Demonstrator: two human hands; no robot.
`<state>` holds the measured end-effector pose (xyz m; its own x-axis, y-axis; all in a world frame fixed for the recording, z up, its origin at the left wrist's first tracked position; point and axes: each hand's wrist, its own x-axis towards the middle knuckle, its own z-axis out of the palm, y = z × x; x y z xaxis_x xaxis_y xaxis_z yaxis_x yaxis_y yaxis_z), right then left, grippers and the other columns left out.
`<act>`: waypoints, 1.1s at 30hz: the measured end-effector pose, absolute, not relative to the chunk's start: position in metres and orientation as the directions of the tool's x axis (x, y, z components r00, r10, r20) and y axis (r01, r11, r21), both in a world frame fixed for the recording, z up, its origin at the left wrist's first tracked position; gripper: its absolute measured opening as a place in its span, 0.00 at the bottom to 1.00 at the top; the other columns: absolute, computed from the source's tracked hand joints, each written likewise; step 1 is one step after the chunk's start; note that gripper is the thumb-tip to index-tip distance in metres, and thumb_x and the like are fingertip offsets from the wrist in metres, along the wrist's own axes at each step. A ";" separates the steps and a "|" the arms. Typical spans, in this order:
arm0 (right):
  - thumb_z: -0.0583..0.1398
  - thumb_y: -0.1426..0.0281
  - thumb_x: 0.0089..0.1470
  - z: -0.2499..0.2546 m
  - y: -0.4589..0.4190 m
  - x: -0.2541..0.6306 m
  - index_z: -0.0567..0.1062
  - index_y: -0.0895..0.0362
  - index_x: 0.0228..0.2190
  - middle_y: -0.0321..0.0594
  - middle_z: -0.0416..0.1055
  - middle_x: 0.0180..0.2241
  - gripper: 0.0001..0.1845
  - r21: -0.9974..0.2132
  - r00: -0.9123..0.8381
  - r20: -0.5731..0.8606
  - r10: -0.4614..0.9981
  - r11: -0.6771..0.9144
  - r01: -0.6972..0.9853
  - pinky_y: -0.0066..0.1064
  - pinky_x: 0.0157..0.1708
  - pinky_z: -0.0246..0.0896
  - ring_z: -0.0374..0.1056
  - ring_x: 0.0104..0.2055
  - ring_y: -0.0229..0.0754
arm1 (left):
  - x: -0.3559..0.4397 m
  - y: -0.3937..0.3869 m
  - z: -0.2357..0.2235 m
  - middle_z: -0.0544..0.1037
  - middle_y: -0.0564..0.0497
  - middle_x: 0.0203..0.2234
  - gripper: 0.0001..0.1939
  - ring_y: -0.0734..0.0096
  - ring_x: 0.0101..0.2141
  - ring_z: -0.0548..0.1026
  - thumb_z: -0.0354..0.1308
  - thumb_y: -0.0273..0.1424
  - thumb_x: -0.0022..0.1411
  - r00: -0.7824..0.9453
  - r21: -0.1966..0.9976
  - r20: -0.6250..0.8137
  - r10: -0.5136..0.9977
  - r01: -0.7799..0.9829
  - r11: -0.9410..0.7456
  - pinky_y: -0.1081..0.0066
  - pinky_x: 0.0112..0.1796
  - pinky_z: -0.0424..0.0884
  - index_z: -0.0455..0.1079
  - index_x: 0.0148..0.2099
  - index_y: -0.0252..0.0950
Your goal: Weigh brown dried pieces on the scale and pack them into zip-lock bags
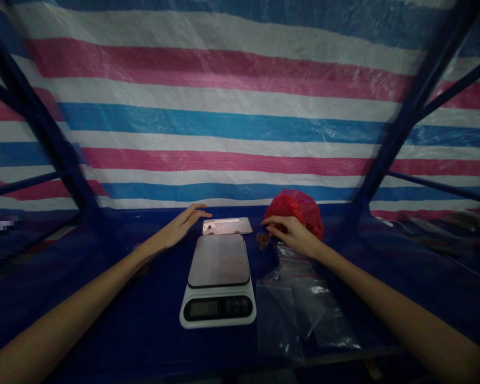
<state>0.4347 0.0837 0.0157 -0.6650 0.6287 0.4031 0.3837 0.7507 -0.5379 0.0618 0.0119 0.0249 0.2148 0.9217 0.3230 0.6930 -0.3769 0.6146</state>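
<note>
Two hands (pixel 178 229) (pixel 292 233) well apart, phone (pixel 234 226) between, bags (pixel 275 314) near table's front edge (pixel 336 356)

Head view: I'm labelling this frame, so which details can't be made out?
All in the head view:
Scale display: reading too dim and small.
Small cup: brown contents too small to identify.
Red bag: inside hidden by its plastic, part by the right hand.
Pale item: pixelated, cut off by the left edge.

Back wall is plastic sheeting (pixel 224 96), horizontal white/pink/blue stripes, slightly wrinkled, glossy patches catching light. Dark blue left post (pixel 54 133) and right post (pixel 402 128) frame it, both leaning in view, thinner braces (pixel 440 191) running outward. Table (pixel 144 325) deep blue. Lighting dim.
</note>
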 end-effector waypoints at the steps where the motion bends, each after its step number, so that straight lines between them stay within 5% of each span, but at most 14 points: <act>1: 0.57 0.66 0.67 0.015 0.083 0.435 0.80 0.57 0.48 0.45 0.81 0.44 0.14 -0.540 -0.665 0.403 0.629 0.750 0.382 0.37 0.44 0.71 0.77 0.43 0.46 | 0.064 0.016 0.026 0.72 0.48 0.64 0.30 0.55 0.66 0.66 0.38 0.51 0.75 0.236 0.622 0.302 0.924 0.686 -0.378 0.52 0.68 0.57 0.75 0.57 0.43; 7: 0.57 0.65 0.68 0.015 0.084 0.436 0.80 0.54 0.48 0.44 0.81 0.45 0.14 -0.545 -0.650 0.416 0.636 0.747 0.381 0.38 0.44 0.71 0.77 0.44 0.47 | 0.071 0.044 0.017 0.79 0.46 0.56 0.33 0.54 0.63 0.70 0.36 0.54 0.74 0.353 0.647 0.239 0.905 0.637 -0.420 0.49 0.65 0.63 0.77 0.51 0.42; 12: 0.58 0.65 0.67 0.017 0.083 0.437 0.80 0.54 0.49 0.45 0.81 0.46 0.14 -0.540 -0.649 0.430 0.628 0.754 0.373 0.40 0.45 0.72 0.77 0.45 0.48 | 0.074 0.063 0.010 0.82 0.45 0.50 0.31 0.55 0.58 0.74 0.37 0.52 0.75 0.329 0.680 0.275 0.903 0.598 -0.425 0.46 0.64 0.64 0.73 0.58 0.40; 17: 0.58 0.66 0.67 0.018 0.081 0.437 0.80 0.54 0.48 0.44 0.81 0.45 0.14 -0.523 -0.657 0.429 0.620 0.763 0.379 0.38 0.44 0.71 0.77 0.45 0.47 | 0.076 0.055 0.015 0.79 0.45 0.56 0.31 0.55 0.63 0.70 0.37 0.50 0.76 0.286 0.627 0.358 0.889 0.631 -0.456 0.47 0.67 0.59 0.79 0.49 0.40; 25: 0.58 0.67 0.66 0.017 0.079 0.435 0.81 0.53 0.48 0.42 0.82 0.42 0.14 -0.501 -0.679 0.412 0.608 0.773 0.388 0.35 0.41 0.70 0.78 0.40 0.45 | 0.073 0.039 0.016 0.72 0.46 0.64 0.35 0.54 0.65 0.67 0.36 0.54 0.75 0.334 0.625 0.294 0.895 0.641 -0.445 0.50 0.68 0.58 0.79 0.52 0.41; 33: 0.58 0.67 0.65 0.021 0.079 0.436 0.81 0.51 0.48 0.42 0.82 0.43 0.14 -0.492 -0.657 0.432 0.617 0.772 0.401 0.38 0.43 0.72 0.78 0.41 0.47 | 0.070 0.051 0.014 0.76 0.46 0.60 0.36 0.54 0.64 0.68 0.35 0.57 0.74 0.327 0.666 0.254 0.910 0.623 -0.410 0.49 0.67 0.62 0.77 0.54 0.41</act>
<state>0.4358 0.0788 0.0208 -0.6572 0.6173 0.4324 0.4014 0.7722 -0.4924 0.0702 0.0511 0.0137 0.3274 0.9101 0.2542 0.6229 -0.4102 0.6661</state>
